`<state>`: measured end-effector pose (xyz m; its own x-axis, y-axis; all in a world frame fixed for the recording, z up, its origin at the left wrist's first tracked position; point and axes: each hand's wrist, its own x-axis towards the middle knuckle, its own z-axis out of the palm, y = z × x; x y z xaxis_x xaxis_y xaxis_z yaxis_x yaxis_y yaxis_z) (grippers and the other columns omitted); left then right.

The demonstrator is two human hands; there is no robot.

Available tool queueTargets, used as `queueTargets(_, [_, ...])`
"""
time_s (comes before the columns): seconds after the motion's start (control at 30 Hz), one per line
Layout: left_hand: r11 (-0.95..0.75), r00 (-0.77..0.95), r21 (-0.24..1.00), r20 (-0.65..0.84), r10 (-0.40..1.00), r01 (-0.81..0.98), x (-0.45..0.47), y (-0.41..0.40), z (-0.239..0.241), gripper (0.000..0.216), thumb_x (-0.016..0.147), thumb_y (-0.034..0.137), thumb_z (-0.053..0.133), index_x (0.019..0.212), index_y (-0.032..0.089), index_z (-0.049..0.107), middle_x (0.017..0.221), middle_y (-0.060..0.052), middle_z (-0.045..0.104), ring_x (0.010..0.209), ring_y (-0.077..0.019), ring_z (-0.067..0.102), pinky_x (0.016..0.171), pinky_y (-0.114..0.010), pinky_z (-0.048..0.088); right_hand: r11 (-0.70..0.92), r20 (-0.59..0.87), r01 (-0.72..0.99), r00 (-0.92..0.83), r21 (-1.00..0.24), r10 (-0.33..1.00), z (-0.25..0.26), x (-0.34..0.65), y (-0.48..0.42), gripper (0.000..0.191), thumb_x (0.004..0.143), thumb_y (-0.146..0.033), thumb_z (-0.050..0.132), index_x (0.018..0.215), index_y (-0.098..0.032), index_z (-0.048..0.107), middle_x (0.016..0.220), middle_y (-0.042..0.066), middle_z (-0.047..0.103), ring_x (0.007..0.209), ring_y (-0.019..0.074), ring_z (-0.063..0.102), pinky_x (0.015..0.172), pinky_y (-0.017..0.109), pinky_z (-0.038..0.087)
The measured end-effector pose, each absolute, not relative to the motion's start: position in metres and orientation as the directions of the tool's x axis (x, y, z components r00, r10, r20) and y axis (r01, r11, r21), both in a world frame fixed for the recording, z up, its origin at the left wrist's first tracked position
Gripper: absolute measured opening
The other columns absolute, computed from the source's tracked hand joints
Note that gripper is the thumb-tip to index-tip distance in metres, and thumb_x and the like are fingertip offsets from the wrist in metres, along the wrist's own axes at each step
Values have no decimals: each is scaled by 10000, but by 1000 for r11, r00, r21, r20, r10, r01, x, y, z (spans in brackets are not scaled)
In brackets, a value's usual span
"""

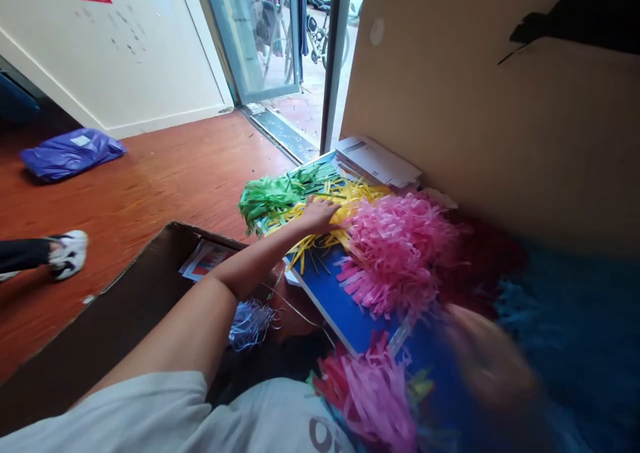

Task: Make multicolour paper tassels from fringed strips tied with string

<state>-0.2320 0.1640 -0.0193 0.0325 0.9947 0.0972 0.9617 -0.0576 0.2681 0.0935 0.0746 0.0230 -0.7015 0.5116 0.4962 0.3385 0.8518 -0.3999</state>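
Observation:
My left hand (320,214) reaches forward and rests on a bunch of yellow paper fringe (345,200), fingers curled into the strips. A green fringe bunch (273,200) lies just to its left and a pink one (395,246) to its right, all on a blue board (340,300). My right hand (487,360) is low at the right, smeared by motion, over blue fringe (575,320). More pink fringe (375,393) lies close to my chest.
An open cardboard box (115,313) with printed sheets and pale blue ribbon stands on the left. A tan wall panel (480,106) rises behind the fringes, with white papers (377,161) at its foot. On the red floor are a purple bag (70,153) and another person's shoe (70,253).

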Motion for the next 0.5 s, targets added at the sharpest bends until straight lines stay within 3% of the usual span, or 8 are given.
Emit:
queueTargets(0.07, [-91,81,247,52,995,965,-240,163,-27,495,748,471,792,1188,268,693,1385,-120,605,1311,-343,519,1168,-567,294,858,472,337,-727,-388,499,22,61,89,348,1020,-308,472,1339,-231,586,1299,95,650,1219,256,599,1045,416,502])
queueTargets(0.13, [-125,121,233,33,992,964,-250,156,-32,378,788,458,754,1121,284,721,1424,-88,583,1361,-316,482,1190,-558,272,853,322,362,-812,-375,486,18,18,119,384,1008,-316,479,1349,-171,582,1321,125,647,1266,245,574,1100,396,449])
queueTargets(0.2, [-153,150,225,32,988,962,-263,147,-33,282,833,431,709,1071,282,736,1421,-63,594,1392,-298,454,1207,-560,248,762,27,586,-788,-276,615,10,-18,160,389,988,-351,526,1331,-185,604,1346,111,637,1267,228,564,1110,357,410])
queueTargets(0.27, [-179,175,235,38,984,955,-280,137,-32,244,844,431,699,1029,278,747,1419,-50,602,1414,-306,427,1215,-582,219,668,-78,718,-690,-197,719,3,-34,203,325,985,-325,522,1221,-164,676,1242,137,686,1190,239,608,1057,347,430])
queueTargets(0.4, [-228,217,312,71,974,922,-314,118,-36,237,871,480,675,971,284,764,1433,-36,600,1427,-327,411,1208,-659,126,432,-111,900,-435,-51,893,-4,-11,260,392,1005,-309,445,1161,-34,676,1131,253,694,1053,299,667,904,378,479])
queueTargets(0.5, [-249,216,375,128,968,893,-333,108,-41,231,887,494,661,907,300,784,1371,-28,650,1395,-317,455,1200,-652,156,319,-106,948,-317,7,943,3,15,271,394,988,-330,478,1201,-45,646,1117,238,700,1005,294,678,826,357,475])
